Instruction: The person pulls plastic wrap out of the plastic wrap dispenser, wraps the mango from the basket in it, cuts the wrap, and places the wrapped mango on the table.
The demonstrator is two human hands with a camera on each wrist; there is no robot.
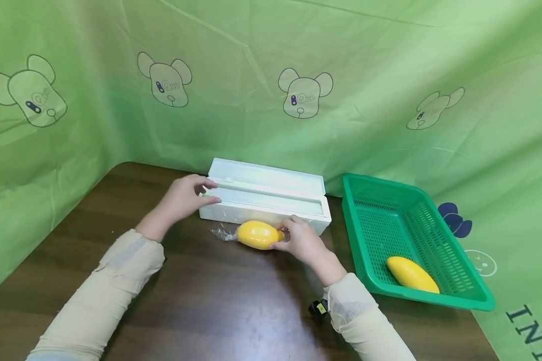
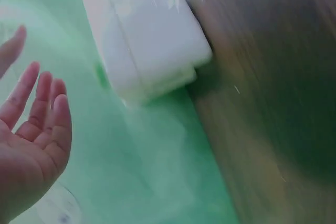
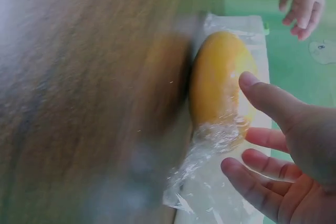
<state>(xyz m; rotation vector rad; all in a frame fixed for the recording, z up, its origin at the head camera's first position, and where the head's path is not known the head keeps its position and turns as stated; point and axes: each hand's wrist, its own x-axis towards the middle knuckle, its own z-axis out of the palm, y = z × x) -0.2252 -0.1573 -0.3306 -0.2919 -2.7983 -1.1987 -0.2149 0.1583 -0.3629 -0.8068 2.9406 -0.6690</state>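
Observation:
A yellow mango [image 1: 258, 235] wrapped in clear cling film lies in front of a long white cling film box [image 1: 271, 213], whose lid [image 1: 266, 173] is raised. Twisted film ends [image 3: 191, 166] stick out from the fruit. My right hand [image 1: 301, 240] is at the mango's right end, thumb and forefinger tips at its surface and the other fingers spread apart. At the box's left end is my left hand [image 1: 185, 199], thumb and fingers spread apart with nothing between them, beside a small green piece [image 1: 203, 194] on the box.
To the right stands a green plastic basket [image 1: 352, 235] with an unwrapped yellow mango [image 1: 412, 274] inside. A small black object [image 1: 318, 309] is beside my right wrist. Green printed cloth [image 1: 235, 100] hangs behind the brown wooden table [image 1: 198, 311].

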